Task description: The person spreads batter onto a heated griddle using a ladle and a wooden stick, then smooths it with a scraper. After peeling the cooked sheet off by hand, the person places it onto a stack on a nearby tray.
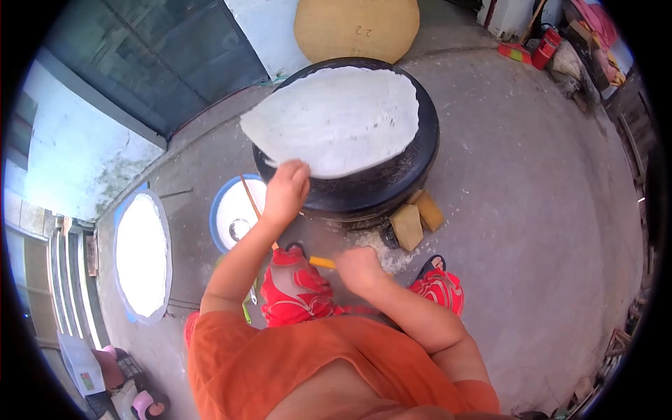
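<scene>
A large, thin white flatbread lies across a round black griddle; its left end sticks out past the griddle's rim. My left hand is at the near-left edge of the flatbread, fingers closed on that edge. Lower down, over my knees, my right hand is closed around a flat yellow tool. Only a short end of the tool shows, so its full shape is hidden in the fist.
Left of the griddle stands a blue basin of white batter with a long-handled ladle. Farther left, white sheets lie on a round tray. Wooden blocks sit by the griddle's base. A round board leans behind it.
</scene>
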`<state>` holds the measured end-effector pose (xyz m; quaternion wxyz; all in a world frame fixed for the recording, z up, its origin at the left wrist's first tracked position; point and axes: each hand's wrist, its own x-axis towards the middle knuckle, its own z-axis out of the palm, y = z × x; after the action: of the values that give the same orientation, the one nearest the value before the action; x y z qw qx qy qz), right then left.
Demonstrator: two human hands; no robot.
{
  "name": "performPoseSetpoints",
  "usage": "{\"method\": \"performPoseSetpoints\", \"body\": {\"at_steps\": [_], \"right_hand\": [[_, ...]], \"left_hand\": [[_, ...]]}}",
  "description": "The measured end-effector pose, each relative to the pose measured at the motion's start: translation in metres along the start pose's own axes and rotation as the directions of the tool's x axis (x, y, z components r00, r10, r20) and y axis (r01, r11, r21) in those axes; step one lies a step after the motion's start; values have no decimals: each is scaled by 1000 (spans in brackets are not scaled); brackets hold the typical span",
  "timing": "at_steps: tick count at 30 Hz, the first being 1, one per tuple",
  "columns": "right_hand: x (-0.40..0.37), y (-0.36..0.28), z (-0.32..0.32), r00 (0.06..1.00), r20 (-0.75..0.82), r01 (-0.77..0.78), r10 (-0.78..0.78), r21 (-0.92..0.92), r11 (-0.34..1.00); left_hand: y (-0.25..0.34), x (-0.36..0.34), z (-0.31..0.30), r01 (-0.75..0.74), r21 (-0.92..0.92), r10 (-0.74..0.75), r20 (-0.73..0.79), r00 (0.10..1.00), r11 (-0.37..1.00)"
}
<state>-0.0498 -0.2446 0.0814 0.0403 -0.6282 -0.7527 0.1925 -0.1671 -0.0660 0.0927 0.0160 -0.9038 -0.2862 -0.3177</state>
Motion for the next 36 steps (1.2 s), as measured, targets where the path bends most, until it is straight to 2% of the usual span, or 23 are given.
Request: {"method": "performPoseSetpoints", "body": {"at_steps": [2, 4, 5, 7, 8, 9, 10, 11, 15, 16, 17, 19, 20, 21, 22, 23, 26, 28, 31, 32, 33, 35, 36], "right_hand": [[-2, -1, -1, 1000, -2, 13, -13, 5, 1000], [-4, -2, -3, 999, 8, 31, -31, 16, 999], [-4, -1, -2, 999, 9, 32, -32, 13, 999], [-4, -1, 4, 996, -62, 68, -67, 12, 998], [-4, -1, 6, 996, -61, 73, -72, 12, 997], [-4, -2, 8, 996, -62, 72, -71, 15, 997], [-3, -2, 9, 996, -65, 69, -68, 15, 997], [-2, -2, 10, 995, -67, 71, -70, 12, 997], [0, -2, 15, 997, -34, 65, -65, 8, 998], [0, -1, 15, 998, -11, 67, -67, 6, 998], [0, 0, 15, 998, -18, 62, -62, 8, 998], [0, 0, 14, 999, -7, 53, -53, 3, 999], [0, 1, 15, 999, -10, 54, -54, 5, 999], [2, 1, 15, 999, 14, 52, -52, 23, 998], [3, 2, 15, 998, 38, 49, -50, 40, 998], [4, 2, 15, 998, 32, 49, -50, 40, 998], [7, -1, 13, 993, 108, 42, -39, -31, 999], [9, -2, 11, 991, 129, 42, -40, -14, 999], [8, -1, 11, 992, 110, 54, -54, -3, 999], [8, -2, 10, 992, 110, 57, -56, -5, 998], [8, -2, 10, 991, 115, 65, -64, -4, 998], [7, -3, 9, 991, 116, 70, -69, -1, 998], [7, -3, 9, 991, 112, 70, -69, -7, 997]], "left_hand": [[-8, -39, 9, 24, -18, -22, 57, 998, 1000], [-23, -74, 19, 187, -106, -140, 345, 928, 977], [-33, -89, 28, 189, -106, -143, 342, 929, 976], [-58, -118, 49, 422, -20, -415, 140, 899, 907], [-75, -125, 60, 636, -49, -629, 109, 770, 770], [-84, -121, 59, 859, -201, -848, 164, 504, 471], [-77, -100, 47, 921, -372, -947, 242, 212, 112], [-70, -79, 35, 832, -489, -926, 371, -75, -263], [-154, -104, 71, 764, -539, -863, 502, -47, -355], [-165, -94, 69, 917, -395, -916, 386, 107, -60], [-178, -82, 67, 952, -191, -910, 298, 288, 238], [-201, -32, 46, 910, -100, -911, 60, 408, 402], [-193, 5, 25, 843, 48, -830, -154, 536, 536], [-208, 40, 6, 764, 212, -755, -138, 640, 609], [-185, 82, -21, 771, 129, -742, -213, 635, 623], [-184, 116, -33, 707, 172, -640, -318, 699, 686], [-131, 209, -75, 533, 184, -456, -336, 824, 826], [-95, 248, -85, 445, 253, -363, -311, 878, 859], [-36, 260, -70, 207, 255, -130, -286, 949, 944], [-15, 255, -60, 193, 261, -133, -231, 964, 946], [3, 243, -47, 167, 238, -128, -172, 977, 957], [26, 208, -13, -22, 196, 57, -174, 983, 980], [37, 188, 4, -58, 156, 77, -115, 990, 986]]}}
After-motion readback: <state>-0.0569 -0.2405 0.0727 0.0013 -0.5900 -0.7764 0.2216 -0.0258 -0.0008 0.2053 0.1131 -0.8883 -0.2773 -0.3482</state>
